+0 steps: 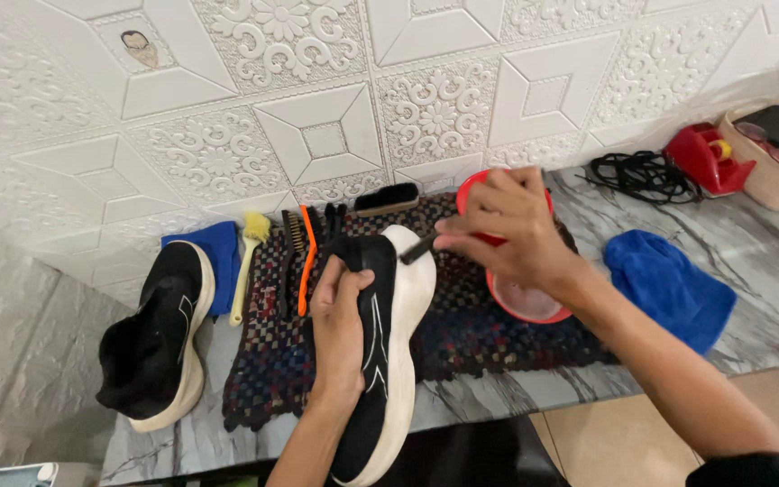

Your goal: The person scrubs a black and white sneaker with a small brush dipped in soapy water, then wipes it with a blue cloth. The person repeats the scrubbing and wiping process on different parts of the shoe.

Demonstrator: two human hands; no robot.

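Where brushes lie: spare shoe alongside.

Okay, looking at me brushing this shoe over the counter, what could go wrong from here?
The black shoe in your left hand overhangs the marble counter's edge; a slip could drop it. Your right hand, working the small brush, sits right over the red bowl, so an elbow nudge might tip it onto the woven mat.
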